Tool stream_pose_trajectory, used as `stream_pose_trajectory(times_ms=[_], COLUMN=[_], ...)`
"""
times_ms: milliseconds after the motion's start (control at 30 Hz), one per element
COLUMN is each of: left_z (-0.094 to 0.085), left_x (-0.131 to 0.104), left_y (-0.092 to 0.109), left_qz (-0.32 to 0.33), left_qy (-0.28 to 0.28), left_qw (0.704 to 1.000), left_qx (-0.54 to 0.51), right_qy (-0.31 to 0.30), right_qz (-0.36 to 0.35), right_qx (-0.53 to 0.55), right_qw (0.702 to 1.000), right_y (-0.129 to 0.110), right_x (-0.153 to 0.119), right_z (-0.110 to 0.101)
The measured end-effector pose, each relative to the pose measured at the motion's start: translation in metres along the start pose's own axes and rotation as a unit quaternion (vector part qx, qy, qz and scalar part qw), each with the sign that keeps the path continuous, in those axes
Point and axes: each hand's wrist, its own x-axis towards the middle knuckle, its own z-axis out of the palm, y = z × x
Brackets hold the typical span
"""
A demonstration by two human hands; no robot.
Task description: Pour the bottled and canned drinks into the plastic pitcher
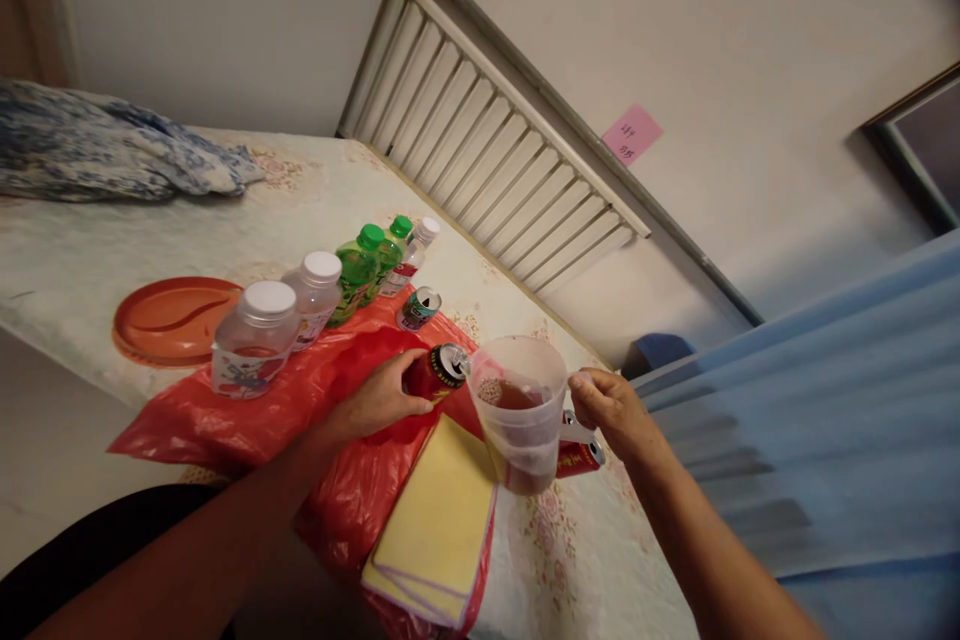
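My left hand is wrapped round an opened dark red drink can, its top tipped a little toward a pitcher. The pitcher is of translucent plastic and contains a brownish liquid with bubbles at one side. My right hand is closed on its handle. Can and pitcher rim are very close; whether they touch I cannot tell. Partly hidden behind the pitcher and its handle is a red can with another can top beside it. Left of the pitcher lies a folded yellow cloth on a red plastic bag.
A small teal can stands behind my left hand. Clear white-capped bottles and green bottles form a row to the left. Nearby are an orange divided plate and patterned fabric. A radiator runs along the wall.
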Motion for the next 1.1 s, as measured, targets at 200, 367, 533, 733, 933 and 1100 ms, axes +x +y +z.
stream_pose_trajectory(times_ms=[200, 367, 533, 733, 933, 1100], left_z=[0.0, 0.0, 0.0, -0.004, -0.005, 0.001], left_x=[0.002, 0.0, -0.011, -0.027, -0.041, -0.044], left_y=[-0.01, -0.014, -0.012, -0.005, -0.004, -0.008], left_qz=[0.009, -0.008, -0.013, -0.009, -0.015, -0.017], left_qy=[0.003, -0.009, -0.055, -0.097, -0.155, -0.183], left_qw=[0.999, 0.998, 0.991, 0.992, 0.986, 0.982], left_qx=[-0.037, -0.058, -0.125, -0.085, -0.054, -0.039], right_qy=[0.028, 0.074, 0.147, 0.171, 0.133, 0.109], right_qz=[-0.013, -0.033, -0.043, -0.045, -0.059, -0.041], right_qx=[0.052, 0.195, 0.336, 0.44, 0.481, 0.503], right_qw=[0.998, 0.977, 0.929, 0.88, 0.865, 0.856], right_y=[0.005, -0.005, -0.014, -0.016, -0.013, -0.011], right_x=[0.005, 0.01, 0.023, 0.047, 0.069, 0.083], right_z=[0.007, 0.016, 0.028, 0.049, 0.087, 0.125])
